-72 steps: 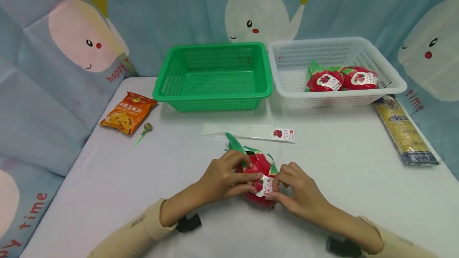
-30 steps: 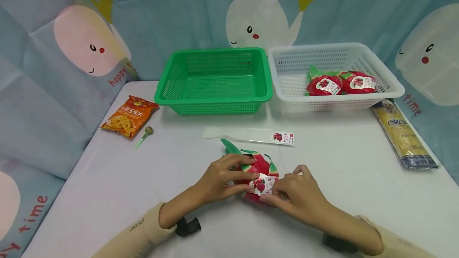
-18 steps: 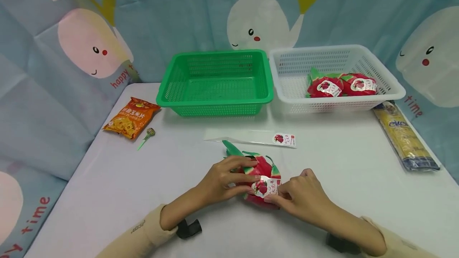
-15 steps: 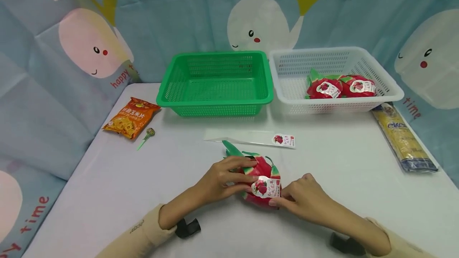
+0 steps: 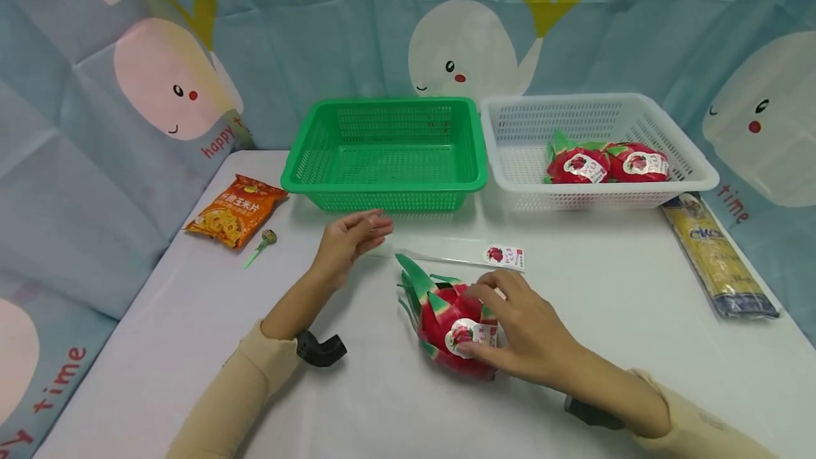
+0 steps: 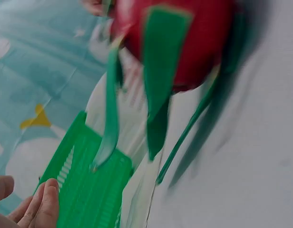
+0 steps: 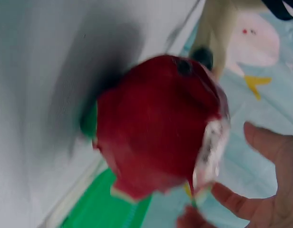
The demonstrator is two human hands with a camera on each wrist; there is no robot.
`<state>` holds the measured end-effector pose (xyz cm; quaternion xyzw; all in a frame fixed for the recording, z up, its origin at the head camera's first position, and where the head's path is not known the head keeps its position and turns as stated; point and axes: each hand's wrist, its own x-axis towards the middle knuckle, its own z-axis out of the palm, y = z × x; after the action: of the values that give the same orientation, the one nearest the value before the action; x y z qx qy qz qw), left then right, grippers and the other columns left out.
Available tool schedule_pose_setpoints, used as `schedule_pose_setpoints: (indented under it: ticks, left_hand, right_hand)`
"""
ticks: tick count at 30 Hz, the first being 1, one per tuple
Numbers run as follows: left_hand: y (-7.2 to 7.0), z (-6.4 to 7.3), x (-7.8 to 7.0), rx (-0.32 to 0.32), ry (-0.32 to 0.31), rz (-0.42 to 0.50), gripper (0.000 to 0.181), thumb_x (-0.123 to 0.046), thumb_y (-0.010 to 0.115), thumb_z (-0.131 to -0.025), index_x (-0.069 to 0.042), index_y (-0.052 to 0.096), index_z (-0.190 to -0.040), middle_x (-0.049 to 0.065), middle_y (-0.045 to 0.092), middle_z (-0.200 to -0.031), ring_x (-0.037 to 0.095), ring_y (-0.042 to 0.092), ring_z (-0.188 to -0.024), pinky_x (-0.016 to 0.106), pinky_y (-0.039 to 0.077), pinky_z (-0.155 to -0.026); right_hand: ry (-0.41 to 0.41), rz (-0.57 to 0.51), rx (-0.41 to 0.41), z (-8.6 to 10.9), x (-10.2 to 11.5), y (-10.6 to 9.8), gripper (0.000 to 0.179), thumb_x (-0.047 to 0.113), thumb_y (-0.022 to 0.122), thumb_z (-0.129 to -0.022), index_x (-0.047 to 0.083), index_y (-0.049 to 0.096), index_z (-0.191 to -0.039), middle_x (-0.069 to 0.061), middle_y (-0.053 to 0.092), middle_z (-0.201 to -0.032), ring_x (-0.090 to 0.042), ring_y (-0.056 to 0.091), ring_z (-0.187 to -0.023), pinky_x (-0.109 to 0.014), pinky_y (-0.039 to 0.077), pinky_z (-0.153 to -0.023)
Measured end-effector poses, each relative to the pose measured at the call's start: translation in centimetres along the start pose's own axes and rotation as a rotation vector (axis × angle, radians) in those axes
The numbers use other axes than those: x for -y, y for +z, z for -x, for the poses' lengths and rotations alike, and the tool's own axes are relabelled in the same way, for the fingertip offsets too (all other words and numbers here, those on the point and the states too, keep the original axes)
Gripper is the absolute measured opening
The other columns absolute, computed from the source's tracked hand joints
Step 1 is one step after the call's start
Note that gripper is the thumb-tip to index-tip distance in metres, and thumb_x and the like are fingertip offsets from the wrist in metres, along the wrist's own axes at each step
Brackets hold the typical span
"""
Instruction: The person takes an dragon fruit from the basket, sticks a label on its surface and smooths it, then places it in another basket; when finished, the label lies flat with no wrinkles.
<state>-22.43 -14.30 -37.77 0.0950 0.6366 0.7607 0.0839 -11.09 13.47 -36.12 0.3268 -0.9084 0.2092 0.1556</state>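
Observation:
A red dragon fruit [image 5: 449,317] with green scales lies on the white table, a white printed sticker [image 5: 474,337] on its upper side. My right hand [image 5: 525,328] arches over the fruit's right side, thumb by the sticker and fingers near the top. In the right wrist view the thumb is spread apart from the dragon fruit [image 7: 156,128]. My left hand [image 5: 349,243] is off the fruit, up and left of it, holding nothing, fingers loosely extended. Behind the fruit lies a clear strip [image 5: 440,250] bearing another sticker [image 5: 503,256].
A green basket [image 5: 382,200] stands at the back, beside a white basket [image 5: 599,197] with two stickered dragon fruits [image 5: 576,165]. An orange snack bag [image 5: 234,211] and a lollipop [image 5: 268,236] lie left. A yellow pasta pack [image 5: 720,253] lies at the right edge.
The left hand has let go of the dragon fruit and moved up and left. The right hand, earlier pressing the sticker's right edge, has moved up over the fruit and spread its fingers.

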Motion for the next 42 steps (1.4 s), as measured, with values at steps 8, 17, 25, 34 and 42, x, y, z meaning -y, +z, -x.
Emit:
schedule_pose_setpoints:
  ticks: [8,17,25,34,42]
  left_hand:
    - [-1.7,-2.4,-0.8,-0.169,-0.156,0.373,0.047,-0.021,0.044,-0.097,0.005,0.035,-0.135,0.006,0.069,-0.102,0.013,0.066,-0.097,0.022,0.051,-0.086]
    - [-2.4,-3.9,-0.7,-0.214,-0.108,0.426,0.031,-0.020,0.046,-0.095,0.007,0.047,-0.112,0.008,0.071,-0.086,0.015,0.069,-0.085,0.022,0.054,-0.079]
    - [-2.5,-4.3,-0.6,-0.192,-0.090,0.394,0.024,-0.020,0.044,-0.096,0.003,0.049,-0.104,0.007,0.070,-0.087,0.013,0.069,-0.086,0.021,0.053,-0.079]
    - [-2.4,-4.5,-0.5,-0.203,-0.068,0.387,0.026,-0.019,0.044,-0.096,0.005,0.047,-0.105,0.007,0.070,-0.087,0.012,0.069,-0.085,0.020,0.053,-0.079]
    - [-2.5,-4.5,-0.3,-0.195,-0.066,0.398,0.026,-0.019,0.044,-0.096,0.004,0.048,-0.107,0.007,0.071,-0.088,0.013,0.069,-0.086,0.020,0.053,-0.079]
  right_hand:
    - [0.041,-0.025,0.152,-0.5,0.5,2.3,0.085,0.069,0.063,-0.069,0.028,0.039,-0.139,-0.004,0.034,-0.145,-0.027,0.039,-0.127,-0.046,0.056,-0.069]
    - [0.225,-0.166,0.254,-1.5,0.1,2.3,0.067,0.061,0.062,-0.076,0.033,0.045,-0.135,-0.008,0.042,-0.141,-0.027,0.050,-0.118,-0.049,0.052,-0.082]
    - [0.295,-0.313,0.324,-2.0,-0.7,2.0,0.062,0.055,0.065,-0.076,0.036,0.046,-0.133,-0.001,0.048,-0.131,-0.017,0.050,-0.108,-0.030,0.051,-0.074]
    - [0.282,-0.470,0.250,-1.9,-1.7,2.5,0.054,0.037,0.070,-0.078,0.029,0.052,-0.129,0.002,0.057,-0.120,-0.014,0.054,-0.099,-0.018,0.052,-0.067]
    - [0.333,-0.486,0.152,-3.5,-3.7,-0.5,0.055,0.030,0.071,-0.079,0.028,0.052,-0.130,-0.007,0.053,-0.130,-0.025,0.052,-0.109,-0.030,0.056,-0.070]
